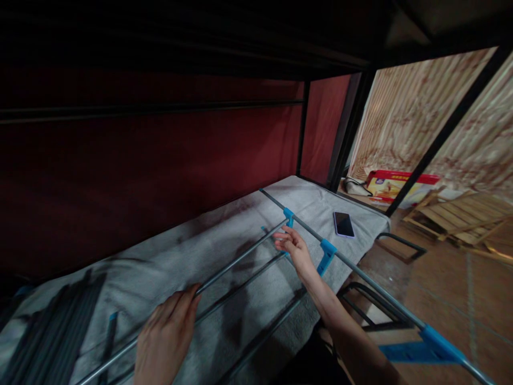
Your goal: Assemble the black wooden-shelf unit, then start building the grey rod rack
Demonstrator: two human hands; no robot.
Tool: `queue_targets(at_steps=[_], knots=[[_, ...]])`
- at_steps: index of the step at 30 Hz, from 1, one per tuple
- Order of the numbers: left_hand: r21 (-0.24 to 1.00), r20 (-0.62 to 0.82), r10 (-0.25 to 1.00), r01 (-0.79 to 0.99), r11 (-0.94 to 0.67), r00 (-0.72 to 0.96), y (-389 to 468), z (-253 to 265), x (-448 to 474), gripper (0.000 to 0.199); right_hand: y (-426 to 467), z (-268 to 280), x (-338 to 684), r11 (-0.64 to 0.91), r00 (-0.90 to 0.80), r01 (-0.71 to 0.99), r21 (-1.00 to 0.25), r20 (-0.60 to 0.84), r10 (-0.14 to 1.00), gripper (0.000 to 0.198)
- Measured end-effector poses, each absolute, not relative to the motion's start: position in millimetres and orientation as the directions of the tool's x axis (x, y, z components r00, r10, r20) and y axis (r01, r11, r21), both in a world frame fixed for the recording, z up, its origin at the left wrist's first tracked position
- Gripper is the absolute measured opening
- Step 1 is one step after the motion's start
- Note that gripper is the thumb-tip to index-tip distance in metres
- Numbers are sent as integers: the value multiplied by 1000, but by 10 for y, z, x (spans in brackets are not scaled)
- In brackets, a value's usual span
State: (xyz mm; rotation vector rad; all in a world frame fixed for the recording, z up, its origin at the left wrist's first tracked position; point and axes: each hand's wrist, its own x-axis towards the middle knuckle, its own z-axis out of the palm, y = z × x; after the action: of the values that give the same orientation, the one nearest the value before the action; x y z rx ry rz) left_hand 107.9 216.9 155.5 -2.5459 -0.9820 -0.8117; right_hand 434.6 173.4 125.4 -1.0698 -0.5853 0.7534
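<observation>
A thin metal rod (236, 260) lies aslant over a grey-covered bed (168, 256), its far end at a blue plastic connector (288, 216) on a longer rail (360, 275). The left hand (168, 334) curls loosely over the rod; the right hand (294, 247) pinches its far end. A smartphone (343, 224) lies nearby.

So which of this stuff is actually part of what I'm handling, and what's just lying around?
In hand: left hand and right hand on a metal rod; blue connectors; long cross rod.
Lying about: phone, red box, wooden rack.
</observation>
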Motion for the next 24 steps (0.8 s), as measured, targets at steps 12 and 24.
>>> queue_targets(at_steps=[12, 24], knots=[[-100, 603, 498, 678, -728, 624, 2275, 1780, 1087, 37, 1765, 1087, 4586, 182, 804, 285, -941, 338, 489, 53], [40, 455, 687, 758, -651, 567, 2102, 1955, 1272, 30, 1807, 1040, 4757, 130, 761, 214, -968, 249, 599, 65]])
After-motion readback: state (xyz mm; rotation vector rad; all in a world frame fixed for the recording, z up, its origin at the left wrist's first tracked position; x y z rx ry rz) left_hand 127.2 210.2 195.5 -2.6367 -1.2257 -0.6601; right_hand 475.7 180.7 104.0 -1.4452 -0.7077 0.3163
